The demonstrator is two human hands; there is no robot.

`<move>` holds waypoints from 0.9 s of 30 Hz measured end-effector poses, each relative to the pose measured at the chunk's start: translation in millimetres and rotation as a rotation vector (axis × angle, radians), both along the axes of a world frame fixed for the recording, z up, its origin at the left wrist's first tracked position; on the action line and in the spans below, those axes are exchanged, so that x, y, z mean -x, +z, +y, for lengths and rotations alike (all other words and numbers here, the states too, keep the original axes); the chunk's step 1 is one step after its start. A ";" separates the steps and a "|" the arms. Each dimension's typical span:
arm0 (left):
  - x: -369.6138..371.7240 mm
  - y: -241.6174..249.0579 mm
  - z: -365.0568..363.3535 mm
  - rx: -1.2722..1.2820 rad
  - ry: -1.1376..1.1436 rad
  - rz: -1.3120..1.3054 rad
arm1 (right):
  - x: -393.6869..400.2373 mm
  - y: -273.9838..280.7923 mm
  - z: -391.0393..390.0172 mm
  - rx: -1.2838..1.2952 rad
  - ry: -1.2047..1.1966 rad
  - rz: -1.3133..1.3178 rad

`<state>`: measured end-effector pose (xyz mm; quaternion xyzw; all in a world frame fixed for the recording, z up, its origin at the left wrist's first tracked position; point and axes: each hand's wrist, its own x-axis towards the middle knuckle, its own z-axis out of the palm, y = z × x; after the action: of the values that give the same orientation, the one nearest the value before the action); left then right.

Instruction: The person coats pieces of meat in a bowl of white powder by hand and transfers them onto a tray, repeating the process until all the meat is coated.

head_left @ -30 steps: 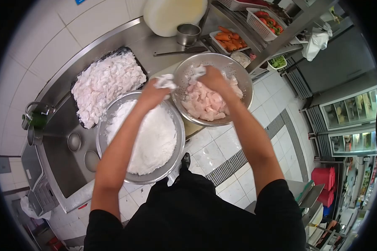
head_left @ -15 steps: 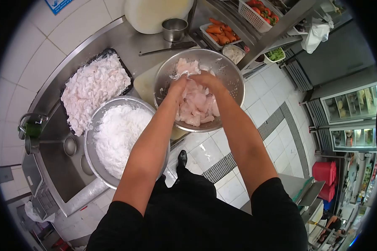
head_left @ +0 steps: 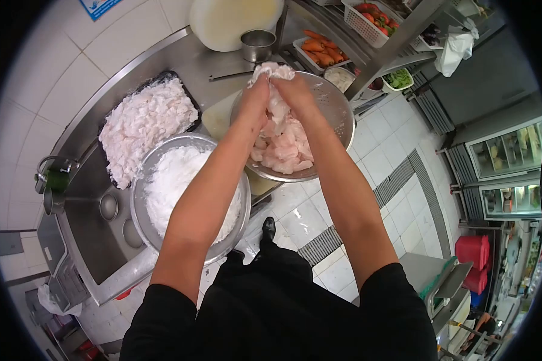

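Observation:
Both hands are raised together over the far part of a steel colander bowl (head_left: pixel 337 114). My left hand (head_left: pixel 256 99) and my right hand (head_left: pixel 292 93) are closed around pale raw meat (head_left: pixel 272 72), which bulges above them and hangs between them. More raw meat pieces (head_left: pixel 286 147) lie in the bowl below. Left of it, a steel bowl of white flour (head_left: pixel 174 186) sits partly behind my left forearm. Beyond that, a black tray (head_left: pixel 193 114) carries a heap of flour-coated meat (head_left: pixel 147 123). My fingertips are largely hidden by the meat.
A small steel pot (head_left: pixel 258 45) and a knife (head_left: pixel 232 76) lie behind the bowls. Baskets of carrots (head_left: pixel 322 49) and red vegetables (head_left: pixel 376 18) stand at the upper right. A sink (head_left: pixel 96 240) is at the left. Part of another person (head_left: pixel 485 325) shows at the lower right.
My hands have moved up and away from the pile, lifting meat with them to the colander's far rim. The whole view has shifted slightly.

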<state>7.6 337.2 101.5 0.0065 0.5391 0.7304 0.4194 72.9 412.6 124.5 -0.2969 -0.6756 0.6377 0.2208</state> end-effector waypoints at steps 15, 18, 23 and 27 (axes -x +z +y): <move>24.2 -22.3 -250.2 0.113 0.326 0.115 | 44.3 -57.9 -226.9 0.376 0.277 0.257; 32.3 -78.9 -307.5 -0.107 0.178 -0.163 | 40.5 -93.0 -243.3 0.678 0.416 0.114; 21.6 -98.2 -347.4 0.237 0.105 0.050 | 34.0 -119.1 -244.6 0.173 0.549 -0.251; 27.0 -87.5 -361.4 0.612 0.169 0.315 | 33.9 -105.9 -219.2 -0.330 0.465 -0.547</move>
<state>-19.4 -24.2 14.0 -0.0517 0.7897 0.5571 0.2516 39.0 193.4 18.6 -0.2553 -0.8521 0.4510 -0.0729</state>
